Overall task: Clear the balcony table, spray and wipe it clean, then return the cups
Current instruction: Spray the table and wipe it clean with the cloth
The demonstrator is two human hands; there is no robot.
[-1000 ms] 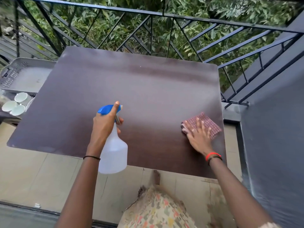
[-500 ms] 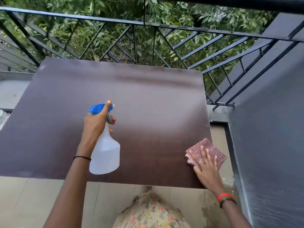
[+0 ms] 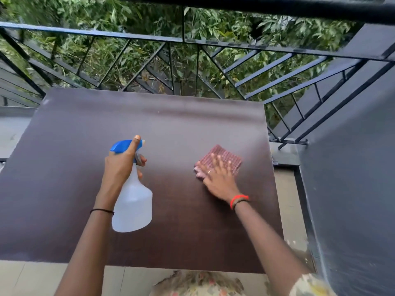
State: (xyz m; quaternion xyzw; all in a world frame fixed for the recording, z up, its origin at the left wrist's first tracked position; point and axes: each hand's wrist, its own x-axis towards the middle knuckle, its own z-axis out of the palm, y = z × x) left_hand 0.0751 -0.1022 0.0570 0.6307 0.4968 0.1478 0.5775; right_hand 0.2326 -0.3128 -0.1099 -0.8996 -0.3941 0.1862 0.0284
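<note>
The left hand (image 3: 120, 165) grips a spray bottle (image 3: 132, 201) above the dark surface (image 3: 74, 167), fingers curled round its neck. Flat, straight fingers of the right hand (image 3: 218, 178) press a checked cloth (image 3: 222, 160) beneath them onto it.

The left hand (image 3: 120, 165) grips the neck of a translucent spray bottle (image 3: 132, 206) with a blue trigger head, held above the dark brown table (image 3: 64, 167). The right hand (image 3: 218, 178) presses flat, fingers spread, on a folded pink checked cloth (image 3: 222, 158) lying on the tabletop toward its right side. Beyond the table's far edge stands a black metal railing (image 3: 183, 39), with green foliage behind it.
</note>
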